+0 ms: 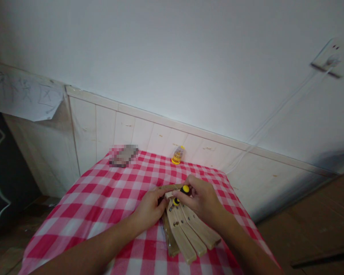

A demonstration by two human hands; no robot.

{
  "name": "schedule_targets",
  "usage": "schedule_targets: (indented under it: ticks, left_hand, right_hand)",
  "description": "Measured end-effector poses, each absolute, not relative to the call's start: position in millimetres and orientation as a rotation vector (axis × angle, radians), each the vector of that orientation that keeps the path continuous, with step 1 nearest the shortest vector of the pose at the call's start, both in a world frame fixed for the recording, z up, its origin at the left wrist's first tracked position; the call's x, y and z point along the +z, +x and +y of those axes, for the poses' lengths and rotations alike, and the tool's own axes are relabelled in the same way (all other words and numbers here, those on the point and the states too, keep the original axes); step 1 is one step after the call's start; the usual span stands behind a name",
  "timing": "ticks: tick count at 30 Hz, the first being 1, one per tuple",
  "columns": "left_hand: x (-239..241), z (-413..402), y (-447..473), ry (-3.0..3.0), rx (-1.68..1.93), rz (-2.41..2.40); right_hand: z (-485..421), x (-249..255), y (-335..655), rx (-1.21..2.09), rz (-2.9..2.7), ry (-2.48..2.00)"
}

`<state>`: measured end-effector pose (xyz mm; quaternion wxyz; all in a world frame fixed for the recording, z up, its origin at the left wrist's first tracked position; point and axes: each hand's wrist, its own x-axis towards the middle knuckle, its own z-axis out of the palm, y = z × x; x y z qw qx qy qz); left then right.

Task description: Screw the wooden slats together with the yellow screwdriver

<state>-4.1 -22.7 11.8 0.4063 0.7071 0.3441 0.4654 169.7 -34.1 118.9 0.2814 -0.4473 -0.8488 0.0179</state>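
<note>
My right hand (pixel 203 195) is closed around a short yellow-and-black screwdriver (pixel 185 189), whose lower end points down at pale wooden slats (pixel 185 236). Several dark holes or screw heads dot these slats, which fan out toward me. My left hand (pixel 149 206) pinches a small pale wooden piece (pixel 169 194) at the far end of the slats, its fingertips partly hidden. Under the slats lies a brown, plastic-wrapped slab (pixel 172 242). Whether the screwdriver tip sits in a screw is too small to tell.
A red-and-white checked cloth (pixel 97 194) covers the table. A yellow-capped clear container (pixel 177 155) stands near the wall, with a blurred-out flat object (pixel 124 156) to its left. A white cord (pixel 271 116) hangs from a wall socket (pixel 334 59) at right.
</note>
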Motion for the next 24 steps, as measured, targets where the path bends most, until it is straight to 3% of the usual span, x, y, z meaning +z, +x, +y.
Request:
schedule_targets:
  ticks: [14, 24]
  left_hand:
    - [10, -22, -4, 1.811, 1.16, 0.94]
    - [14, -23, -3, 1.808, 1.161, 0.909]
  right_hand:
    - [-35, 117, 173, 0.317, -2.337, -0.833]
    - [-27, 112, 170, 0.019, -2.208, -1.247]
